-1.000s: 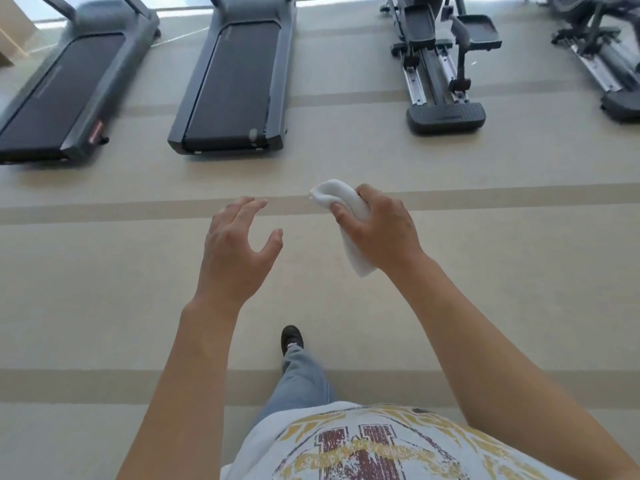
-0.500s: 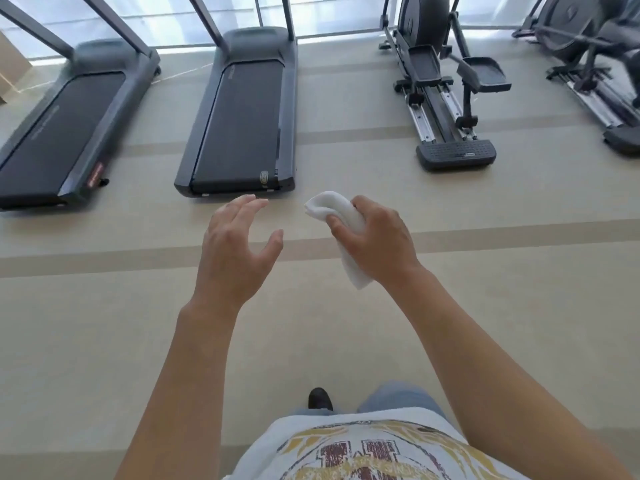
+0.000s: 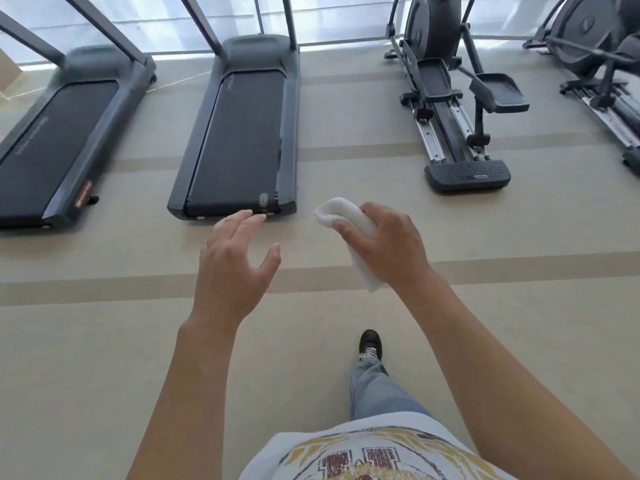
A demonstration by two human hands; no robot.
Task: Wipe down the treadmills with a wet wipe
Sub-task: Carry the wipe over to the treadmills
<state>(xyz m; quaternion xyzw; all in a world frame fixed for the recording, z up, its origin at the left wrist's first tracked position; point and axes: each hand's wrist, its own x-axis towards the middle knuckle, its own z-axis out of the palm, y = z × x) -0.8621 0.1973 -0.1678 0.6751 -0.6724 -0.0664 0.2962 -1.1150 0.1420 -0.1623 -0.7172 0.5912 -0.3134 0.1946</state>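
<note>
The right hand [image 3: 388, 247] gripped a folded white wet wipe [image 3: 349, 237], its fingers curled round the cloth. The left hand [image 3: 232, 268], just beside it, was spread and held nothing. Two treadmills [image 3: 239, 133] stood on the floor beyond both hands, untouched.

- The wet wipe [image 3: 349, 221] is white and bunched into a thick fold, gripped in the right hand [image 3: 384, 245], one rounded end poking out above the fingers and a tail hanging below the palm.
- Two dark grey treadmills, one [image 3: 239, 133] straight ahead and another [image 3: 59, 147] to its left, sit side by side on the floor, their black belts flat.
</note>
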